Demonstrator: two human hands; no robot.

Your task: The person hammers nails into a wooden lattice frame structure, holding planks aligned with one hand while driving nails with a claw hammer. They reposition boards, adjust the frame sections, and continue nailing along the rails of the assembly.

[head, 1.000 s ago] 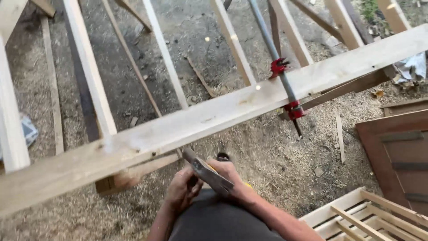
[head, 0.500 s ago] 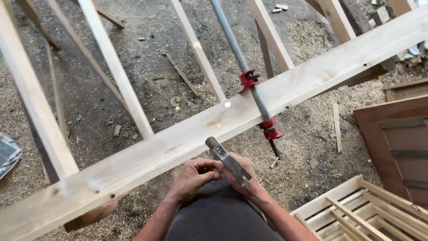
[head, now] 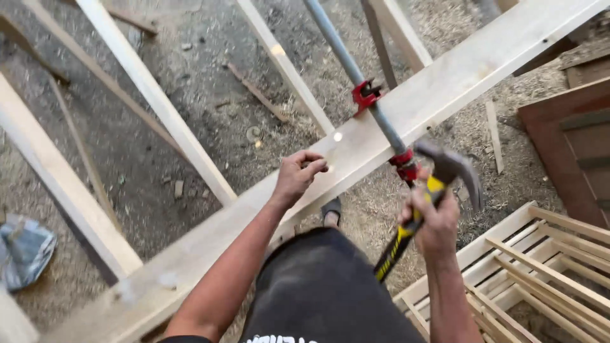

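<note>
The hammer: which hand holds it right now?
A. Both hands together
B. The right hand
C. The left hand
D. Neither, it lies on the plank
B: the right hand grips the hammer by its yellow-and-black handle, head raised near the red clamp, while the left hand rests with pinched fingers on the plank.

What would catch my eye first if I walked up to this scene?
Probably the right hand raising a yellow-and-black hammer beside a red bar clamp gripping the long pale plank. The left hand pinches something small, too tiny to identify, against that plank's face.
</note>
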